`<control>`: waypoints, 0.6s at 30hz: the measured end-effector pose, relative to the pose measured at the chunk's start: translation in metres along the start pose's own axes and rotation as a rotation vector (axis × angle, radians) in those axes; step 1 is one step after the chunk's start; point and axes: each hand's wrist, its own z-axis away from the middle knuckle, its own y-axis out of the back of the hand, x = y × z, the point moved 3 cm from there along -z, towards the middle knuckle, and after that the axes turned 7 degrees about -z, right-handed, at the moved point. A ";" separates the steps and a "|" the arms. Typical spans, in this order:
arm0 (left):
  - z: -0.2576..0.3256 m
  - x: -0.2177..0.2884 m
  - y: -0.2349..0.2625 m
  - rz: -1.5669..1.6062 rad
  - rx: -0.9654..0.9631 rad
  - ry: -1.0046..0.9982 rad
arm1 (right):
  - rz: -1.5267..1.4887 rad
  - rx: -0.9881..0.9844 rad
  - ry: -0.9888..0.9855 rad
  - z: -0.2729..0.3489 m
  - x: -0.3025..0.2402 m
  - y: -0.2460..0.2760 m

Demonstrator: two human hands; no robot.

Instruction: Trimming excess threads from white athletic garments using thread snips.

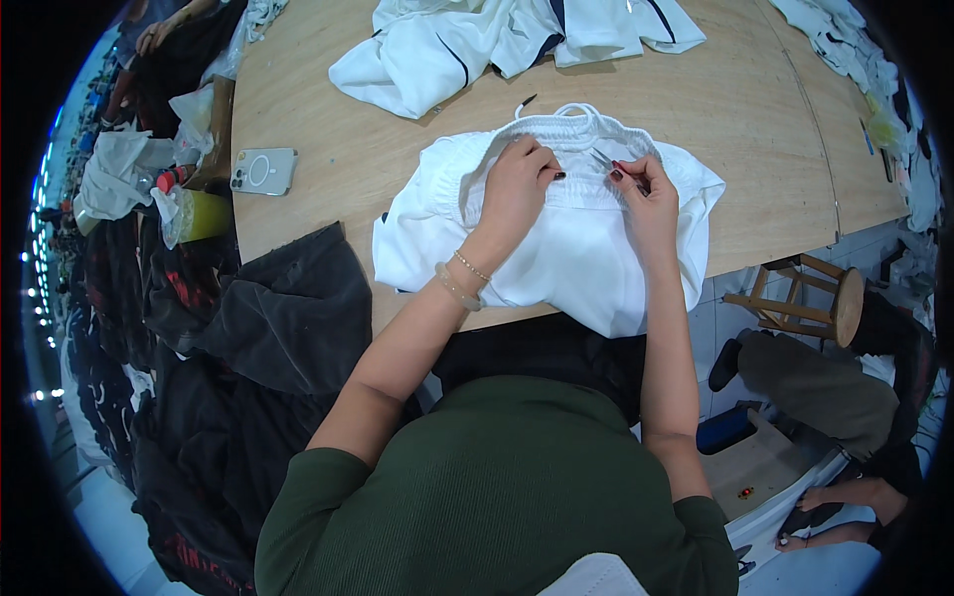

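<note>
A white garment point(576, 263) with a gathered elastic waistband lies on the wooden table, its waist opening turned away from me. A white drawstring point(573, 108) loops out at the far side of the waistband. My left hand point(517, 189) rests in the opening, fingers bent and closed on the inside of the waistband. My right hand point(651, 194) grips small red-handled thread snips point(603, 160) at the opening's right side. The blades point toward the left hand. Whether they touch a thread is too small to tell.
More white garments with dark trim point(487, 50) lie across the far table. At left are a phone point(264, 171), a yellow-filled cup point(207, 217) and dark cloth point(298, 308) over the table's corner. A wooden stool point(845, 306) and another person's arm point(845, 495) are at right.
</note>
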 end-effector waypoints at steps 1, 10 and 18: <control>-0.002 -0.002 -0.001 0.001 0.001 -0.003 | 0.001 0.002 0.003 0.000 0.000 0.000; -0.002 -0.020 0.014 0.169 0.011 0.127 | 0.032 -0.038 0.040 -0.009 0.004 -0.005; -0.004 -0.006 -0.047 0.009 0.011 -0.013 | 0.154 0.031 0.085 -0.001 0.027 0.038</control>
